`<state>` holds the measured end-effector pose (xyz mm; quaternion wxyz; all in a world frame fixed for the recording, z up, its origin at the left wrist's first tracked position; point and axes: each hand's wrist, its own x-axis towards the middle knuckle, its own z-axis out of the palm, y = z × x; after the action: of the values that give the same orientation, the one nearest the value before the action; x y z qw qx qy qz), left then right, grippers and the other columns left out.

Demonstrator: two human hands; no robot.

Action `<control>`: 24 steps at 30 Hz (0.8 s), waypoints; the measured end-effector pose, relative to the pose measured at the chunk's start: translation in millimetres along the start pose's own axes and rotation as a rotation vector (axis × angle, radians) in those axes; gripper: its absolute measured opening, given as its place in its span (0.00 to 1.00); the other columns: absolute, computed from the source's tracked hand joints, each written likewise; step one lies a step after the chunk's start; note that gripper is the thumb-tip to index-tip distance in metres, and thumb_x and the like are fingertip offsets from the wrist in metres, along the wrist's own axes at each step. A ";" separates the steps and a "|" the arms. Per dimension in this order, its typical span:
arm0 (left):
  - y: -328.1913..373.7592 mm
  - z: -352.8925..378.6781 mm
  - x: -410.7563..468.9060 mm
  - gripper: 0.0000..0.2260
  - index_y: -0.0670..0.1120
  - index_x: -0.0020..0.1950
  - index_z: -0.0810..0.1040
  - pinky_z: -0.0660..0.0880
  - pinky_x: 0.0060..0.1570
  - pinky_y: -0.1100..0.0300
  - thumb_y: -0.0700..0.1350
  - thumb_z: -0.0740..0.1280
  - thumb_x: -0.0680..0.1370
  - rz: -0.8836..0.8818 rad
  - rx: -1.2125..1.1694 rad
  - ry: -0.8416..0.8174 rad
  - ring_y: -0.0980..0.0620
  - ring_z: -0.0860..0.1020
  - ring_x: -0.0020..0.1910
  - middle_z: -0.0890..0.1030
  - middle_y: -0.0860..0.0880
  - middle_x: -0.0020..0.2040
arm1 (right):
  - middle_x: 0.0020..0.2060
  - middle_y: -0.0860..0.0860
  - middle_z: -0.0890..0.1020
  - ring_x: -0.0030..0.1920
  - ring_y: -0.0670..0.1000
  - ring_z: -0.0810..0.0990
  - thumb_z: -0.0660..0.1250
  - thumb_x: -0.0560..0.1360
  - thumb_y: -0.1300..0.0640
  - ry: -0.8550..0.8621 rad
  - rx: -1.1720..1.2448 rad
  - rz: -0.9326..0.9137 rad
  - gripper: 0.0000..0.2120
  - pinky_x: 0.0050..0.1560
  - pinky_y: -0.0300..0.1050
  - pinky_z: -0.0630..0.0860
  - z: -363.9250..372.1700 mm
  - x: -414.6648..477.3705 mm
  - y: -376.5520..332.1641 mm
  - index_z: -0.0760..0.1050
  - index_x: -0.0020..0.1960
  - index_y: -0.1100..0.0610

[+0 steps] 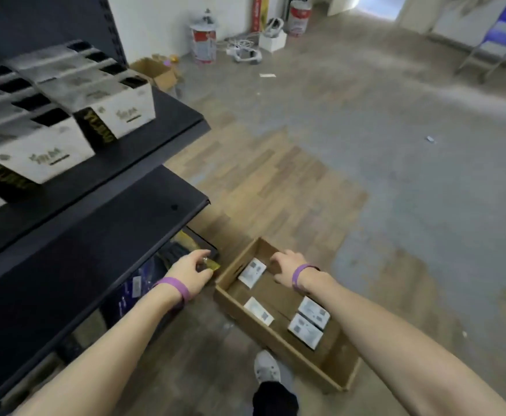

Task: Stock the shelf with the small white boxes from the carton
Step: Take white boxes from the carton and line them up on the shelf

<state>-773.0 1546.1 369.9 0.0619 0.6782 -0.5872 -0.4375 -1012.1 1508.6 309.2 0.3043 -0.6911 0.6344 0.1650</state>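
Small white boxes (305, 330), four of them, lie flat on the bottom of the open carton (275, 337). It sits on the floor (395, 175) just beside the foot of the dark shelf (131, 235). Two boxes touch side by side at the near right, one lies alone against the near left wall, and one lies at the far left.

In the head view both bare arms reach forward and down, each with a purple wristband (175, 288). The right hand (286, 265) hangs over the carton's far end with its back up and the wrist bent. Its fingers curl downward just right of the far-left box. The fingertips are hidden, so whether it grasps anything cannot be told.

The left hand (190, 270) stretches toward the lowest level of the shelf, just left of the carton. Its thumb and forefinger point forward over a blurred yellow thing (215, 266); whether it grips that cannot be told either.

On the upper shelf board at the left stand larger white packs (125, 112) with black-and-gold ends. A white shoe (266, 369) stands on the floor near the carton's near wall.
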 end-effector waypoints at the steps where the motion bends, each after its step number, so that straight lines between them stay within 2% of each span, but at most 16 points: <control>1: 4.6 17.3 7.6 0.22 0.49 0.71 0.65 0.68 0.65 0.57 0.44 0.63 0.77 -0.013 0.008 -0.035 0.46 0.72 0.66 0.72 0.45 0.68 | 0.66 0.57 0.70 0.65 0.60 0.69 0.63 0.75 0.52 -0.042 0.032 0.060 0.22 0.66 0.52 0.69 11.8 0.1 23.2 0.67 0.69 0.52; 4: 21.6 66.3 41.4 0.23 0.48 0.72 0.64 0.68 0.65 0.57 0.44 0.64 0.77 -0.049 0.027 -0.100 0.47 0.72 0.66 0.72 0.44 0.68 | 0.66 0.56 0.71 0.65 0.58 0.72 0.64 0.75 0.52 -0.117 0.143 0.203 0.23 0.65 0.50 0.70 46.0 8.7 87.7 0.67 0.69 0.52; 8: 40.6 135.5 108.0 0.24 0.50 0.73 0.63 0.69 0.66 0.56 0.45 0.63 0.77 -0.097 0.075 -0.168 0.48 0.73 0.65 0.72 0.46 0.69 | 0.68 0.55 0.71 0.67 0.56 0.71 0.63 0.77 0.55 -0.204 0.268 0.271 0.22 0.65 0.45 0.68 90.4 44.1 165.0 0.66 0.70 0.55; 11: 43.0 198.9 172.1 0.24 0.52 0.72 0.63 0.70 0.65 0.55 0.45 0.63 0.77 -0.151 0.076 -0.226 0.48 0.74 0.64 0.71 0.47 0.69 | 0.68 0.54 0.71 0.68 0.55 0.70 0.63 0.77 0.55 -0.254 0.369 0.316 0.22 0.69 0.48 0.67 136.3 95.8 219.2 0.65 0.71 0.56; 15: 12.0 302.0 269.7 0.22 0.52 0.72 0.64 0.68 0.63 0.58 0.46 0.63 0.78 -0.185 0.098 -0.316 0.50 0.73 0.64 0.73 0.49 0.68 | 0.70 0.51 0.68 0.70 0.55 0.67 0.65 0.77 0.57 -0.274 0.502 0.417 0.25 0.70 0.51 0.67 230.7 183.3 284.7 0.62 0.72 0.51; 17: -20.1 359.9 310.4 0.21 0.53 0.71 0.65 0.68 0.61 0.60 0.46 0.63 0.78 -0.221 0.104 -0.354 0.50 0.73 0.64 0.74 0.50 0.67 | 0.70 0.53 0.66 0.70 0.56 0.65 0.66 0.76 0.56 -0.293 0.478 0.455 0.28 0.69 0.53 0.67 292.4 226.2 311.3 0.59 0.73 0.51; 20: -74.7 439.3 352.6 0.20 0.53 0.71 0.65 0.68 0.59 0.61 0.46 0.61 0.79 -0.275 0.133 -0.413 0.51 0.72 0.65 0.73 0.51 0.67 | 0.72 0.55 0.61 0.73 0.60 0.59 0.68 0.73 0.51 -0.295 0.278 0.478 0.36 0.68 0.57 0.67 391.4 283.6 345.8 0.52 0.74 0.52; 24: -139.1 510.3 383.6 0.19 0.55 0.71 0.65 0.70 0.56 0.61 0.47 0.60 0.79 -0.307 0.258 -0.517 0.51 0.74 0.62 0.74 0.51 0.65 | 0.75 0.55 0.54 0.74 0.61 0.53 0.69 0.72 0.50 -0.249 0.126 0.507 0.43 0.71 0.61 0.60 511.3 338.6 380.7 0.45 0.76 0.53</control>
<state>-1037.5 1481.3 -224.0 -0.2423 0.6277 -0.5247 -0.5215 -1255.8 1564.0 -368.0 0.3711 -0.4648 0.7537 0.2797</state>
